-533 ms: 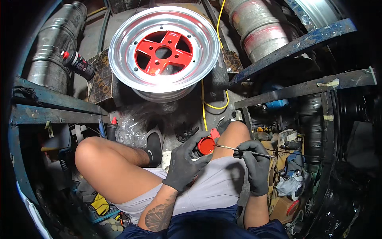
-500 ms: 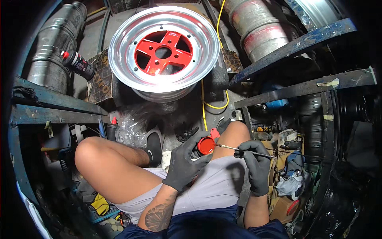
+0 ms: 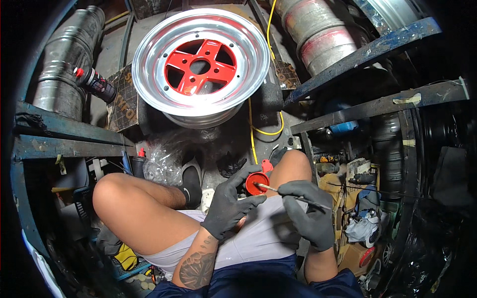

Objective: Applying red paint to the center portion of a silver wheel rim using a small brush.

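Observation:
My left hand (image 3: 227, 204), in a dark grey glove, is closed round a small round cup of red paint (image 3: 257, 184) with a red flap at its rim. Between the fingers of my gloved right hand (image 3: 309, 208) is a thin paintbrush (image 3: 267, 187), its tip down inside the cup. Whether the bristles touch the paint or the wall I cannot tell. Beyond my knees, a wheel rim (image 3: 200, 66) lies tilted on a support, with a polished silver lip and a glossy red four-spoke centre.
Metal drums (image 3: 67, 64) lie at the left and upper right. Blue steel frame bars (image 3: 74, 131) run along both sides. A dark spray can with a red nozzle (image 3: 97, 85) lies at the left. A yellow cable (image 3: 268, 131) hangs past the wheel; cluttered boxes (image 3: 360, 218) stand at right.
My right hand has moved left and turned, bringing the brush tip from the cup's edge into the cup. My left hand still holds the cup, and the view has shifted slightly.

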A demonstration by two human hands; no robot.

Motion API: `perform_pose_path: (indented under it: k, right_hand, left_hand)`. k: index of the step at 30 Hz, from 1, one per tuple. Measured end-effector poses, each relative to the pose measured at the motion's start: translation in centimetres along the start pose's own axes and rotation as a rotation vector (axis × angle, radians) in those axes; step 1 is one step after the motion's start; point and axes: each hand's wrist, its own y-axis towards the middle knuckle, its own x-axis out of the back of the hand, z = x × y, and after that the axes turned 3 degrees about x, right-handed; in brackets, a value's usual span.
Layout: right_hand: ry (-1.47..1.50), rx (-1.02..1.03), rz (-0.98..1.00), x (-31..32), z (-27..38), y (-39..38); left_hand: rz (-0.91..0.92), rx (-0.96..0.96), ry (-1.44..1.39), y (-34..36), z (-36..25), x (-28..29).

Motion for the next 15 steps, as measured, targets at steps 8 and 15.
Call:
perform_pose_path:
  k: [8, 15]
  right_hand:
    - [0.020, 0.059, 0.028, -0.1, -0.3, 0.5]
    - [0.026, 0.071, 0.025, 0.1, -1.0, 0.7]
  left_hand:
    - [0.000, -0.042, 0.039, 0.0, 0.0, -0.3]
    - [0.000, -0.067, 0.158, 0.5, 0.9, -0.4]
